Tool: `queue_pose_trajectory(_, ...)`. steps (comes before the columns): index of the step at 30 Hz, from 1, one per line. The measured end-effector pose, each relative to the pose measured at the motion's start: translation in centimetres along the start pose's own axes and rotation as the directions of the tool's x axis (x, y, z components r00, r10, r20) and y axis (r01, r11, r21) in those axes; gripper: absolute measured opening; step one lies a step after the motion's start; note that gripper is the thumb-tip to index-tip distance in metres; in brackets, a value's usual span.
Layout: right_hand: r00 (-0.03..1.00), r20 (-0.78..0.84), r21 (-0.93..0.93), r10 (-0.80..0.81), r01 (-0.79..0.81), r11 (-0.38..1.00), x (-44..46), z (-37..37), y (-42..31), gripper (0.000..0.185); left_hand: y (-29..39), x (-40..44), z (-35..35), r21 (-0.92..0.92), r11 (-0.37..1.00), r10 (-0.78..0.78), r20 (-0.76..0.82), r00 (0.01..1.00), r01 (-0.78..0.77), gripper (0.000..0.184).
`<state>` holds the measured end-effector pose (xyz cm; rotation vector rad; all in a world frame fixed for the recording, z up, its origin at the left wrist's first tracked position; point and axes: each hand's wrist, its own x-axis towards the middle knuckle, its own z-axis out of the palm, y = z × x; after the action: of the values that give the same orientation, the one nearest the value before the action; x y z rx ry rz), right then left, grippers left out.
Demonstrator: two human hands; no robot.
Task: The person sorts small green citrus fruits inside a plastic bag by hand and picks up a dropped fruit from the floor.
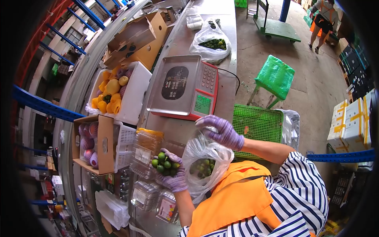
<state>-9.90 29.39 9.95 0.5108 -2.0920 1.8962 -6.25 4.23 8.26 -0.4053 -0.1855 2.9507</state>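
My left hand (173, 175), in a purple glove, cups a pile of small green fruits (164, 164) above the clear plastic boxes. My right hand (223, 132), gloved the same way, is raised over the bag near the front of the red scale (207, 91), its fingers curled; whether something small is between them I cannot make out. Between my hands and my body, an open clear plastic bag (221, 156) holds more green fruits (203, 168). Stacked clear plastic boxes (144, 193) lie on the metal table (225, 85) beside my left wrist.
A second bag of green fruits (215, 44) lies beyond the scale. At the left stand a white foam box (136, 94) and a cardboard box (104, 142) of wrapped fruit. A green crate (258, 124) and green-covered stool (276, 77) are at the right. A person walks far off.
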Motion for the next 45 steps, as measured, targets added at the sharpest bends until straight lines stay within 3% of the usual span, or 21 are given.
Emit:
queue_pose_trajectory(3, 0.985, -0.063, -0.029, 0.163, -0.165, 0.986, 2.1, -4.0, 3.1, 0.026, -1.0, 3.1, 1.5, 0.003, 0.999, -0.047, 0.011, 0.999, 0.047, 0.047)
queue_pose_trajectory(5, 0.982, -0.104, -0.061, 0.157, -0.164, 0.985, 4.1, -6.7, 5.7, 0.027, -1.6, 5.9, 2.3, 0.019, 0.996, -0.089, 0.014, 0.996, 0.089, 0.063)
queue_pose_trajectory(11, 0.968, -0.218, -0.363, 0.128, -0.202, 0.91, 11.6, -13.9, 12.6, 0.023, -3.6, 15.8, 3.2, -0.039, 0.975, -0.22, 0.002, 0.975, 0.22, 0.067)
queue_pose_trajectory(13, 0.969, -0.245, -0.481, 0.03, -0.149, 0.864, 14.3, -16.0, 15.1, 0.02, -3.9, 19.3, 3.1, 0.001, 0.974, -0.228, 0.014, 0.973, 0.228, 0.06)
queue_pose_trajectory(16, 0.964, -0.259, -0.622, 0.051, -0.208, 0.755, 18.7, -19.1, 17.6, 0.017, -4.9, 24.0, 3.2, 0.031, 0.969, -0.245, 0.042, 0.969, 0.244, 0.05)
queue_pose_trajectory(18, 0.961, -0.265, -0.634, -0.073, -0.117, 0.764, 22.1, -21.0, 19.5, 0.017, -5.5, 26.8, 3.1, 0.013, 0.966, -0.257, 0.033, 0.966, 0.257, 0.046)
queue_pose_trajectory(20, 0.96, -0.276, -0.711, -0.057, -0.163, 0.684, 26.0, -23.0, 22.2, 0.018, -6.2, 29.3, 3.0, 0.01, 0.964, -0.267, 0.023, 0.963, 0.267, 0.042)
queue_pose_trajectory(21, 0.953, -0.3, -0.662, -0.033, -0.184, 0.726, 27.6, -23.4, 22.6, 0.019, -6.5, 29.9, 2.7, 0.006, 0.963, -0.269, 0.016, 0.963, 0.269, 0.041)
queue_pose_trajectory(22, 0.943, -0.33, -0.725, -0.033, -0.231, 0.649, 29.4, -23.6, 23.0, 0.02, -6.7, 30.6, 2.7, 0.009, 0.964, -0.267, 0.014, 0.964, 0.267, 0.039)
queue_pose_trajectory(24, 0.911, -0.411, -0.631, -0.037, -0.255, 0.732, 33.0, -23.8, 25.3, 0.02, -6.9, 31.4, 2.3, 0.024, 0.966, -0.258, -0.007, 0.966, 0.258, 0.037)
queue_pose_trajectory(27, 0.896, -0.44, -0.619, -0.06, -0.254, 0.743, 37.2, -23.7, 28.6, 0.02, -7.3, 32.2, 2.0, 0.045, 0.968, -0.247, -0.034, 0.968, 0.248, 0.036)
queue_pose_trajectory(30, 0.903, -0.416, -0.636, -0.107, -0.205, 0.744, 40.7, -23.0, 31.7, 0.021, -7.6, 32.4, 2.1, 0.042, 0.974, -0.22, -0.056, 0.974, 0.223, 0.035)
queue_pose_trajectory(34, 0.928, -0.368, -0.605, -0.05, -0.198, 0.771, 44.4, -22.6, 34.3, 0.026, -7.8, 32.5, 2.4, 0.015, 0.978, -0.208, -0.093, 0.974, 0.21, 0.034)
queue_pose_trajectory(39, 0.938, -0.343, -0.776, -0.049, -0.254, 0.577, 49.0, -23.5, 36.1, 0.034, -7.8, 32.6, 1.7, 0.151, 0.97, -0.178, -0.1, 0.979, 0.192, 0.034)
queue_pose_trajectory(40, 0.93, -0.367, -0.779, 0.02, -0.319, 0.54, 49.7, -23.3, 35.2, 0.043, -7.9, 32.7, 1.7, 0.178, 0.966, -0.172, -0.093, 0.981, 0.187, 0.033)
queue_pose_trajectory(45, 0.936, -0.312, -0.896, 0.163, -0.347, 0.277, 53.6, -24.4, 37.0, 0.06, -7.8, 32.6, 1.4, 0.171, 0.967, -0.183, -0.062, 0.981, 0.191, 0.035)
